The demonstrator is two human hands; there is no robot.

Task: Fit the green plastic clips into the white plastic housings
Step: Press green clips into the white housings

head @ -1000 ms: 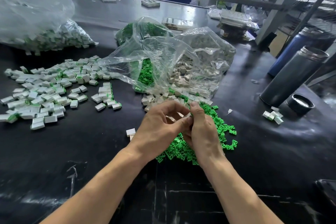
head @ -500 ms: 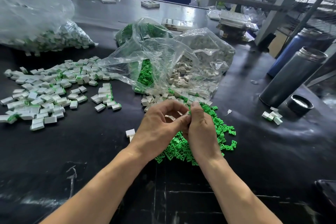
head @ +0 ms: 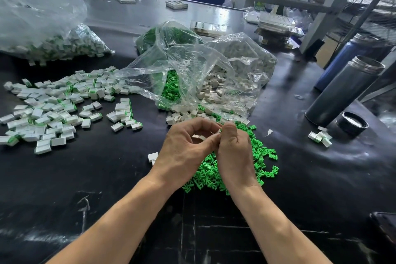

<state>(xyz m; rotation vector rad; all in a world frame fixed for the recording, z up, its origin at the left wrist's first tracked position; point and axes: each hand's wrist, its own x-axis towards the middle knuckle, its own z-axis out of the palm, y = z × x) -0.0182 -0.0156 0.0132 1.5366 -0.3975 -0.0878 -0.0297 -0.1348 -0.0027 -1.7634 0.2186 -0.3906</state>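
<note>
The white housing (head: pixel 196 136) sits between your two hands, where only a small pale edge of it shows under the curled fingers; compared with one second ago it and both hands occupy nearly the same spot above the pile of green clips (head: pixel 256 157), with the fingertips drawn slightly closer together. Your left hand (head: pixel 184 152) is curled, thumb and forefinger forming an arch over the housing and pinching it. Your right hand (head: pixel 234 156) is clenched with the thumb upright and pressed against the left fingertips; what it grasps is hidden, so whether a clip is in it cannot be told. Both forearms enter from the lower edge and converge at the wrists. The loose clips are bright green, small and forked, heaped directly on the bench (head: pixel 107 178), which is black, glossy and scuffed. Just behind the hands lies a crumpled clear plastic bag (head: pixel 192 70), its mouth spilling more green clips and off-white, boxy housings. To your left a spread of assembled pieces (head: pixel 53 111), white blocks with green edges, covers the bench, and a second filled clear bag (head: pixel 42 34) lies beyond it. To your right stand two tall cylindrical flasks (head: pixel 345 90), with a round black cap (head: pixel 352 123) and a few pieces (head: pixel 320 137) near their base.
</note>
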